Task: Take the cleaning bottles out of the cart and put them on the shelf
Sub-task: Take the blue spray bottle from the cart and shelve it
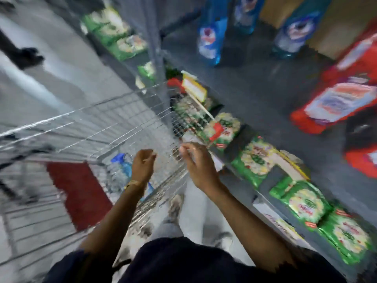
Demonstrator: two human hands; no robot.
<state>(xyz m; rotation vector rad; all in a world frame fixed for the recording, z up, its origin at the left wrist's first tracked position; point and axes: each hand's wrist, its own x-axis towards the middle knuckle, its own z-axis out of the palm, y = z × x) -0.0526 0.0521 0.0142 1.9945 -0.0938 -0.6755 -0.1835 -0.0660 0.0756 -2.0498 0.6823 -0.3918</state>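
Note:
The picture is blurred by motion. A clear cleaning bottle with a blue spray top (120, 170) lies in the wire cart (98, 127) at lower left. My left hand (142, 164) hovers over the cart just right of that bottle, fingers curled, nothing in it. My right hand (197, 160) is above the cart's right rim, fingers loosely bent and holding nothing. Three blue cleaning bottles (212, 37) stand on the dark shelf (255, 88) at upper right, one of them (293, 33) further right.
Red packs (336, 103) sit on the shelf's right part. Green packets (302, 203) line the lower shelf along the right, and more green packets (114, 31) lie further back. A red panel (77, 193) is inside the cart. A person's dark shoe (28, 56) is at upper left.

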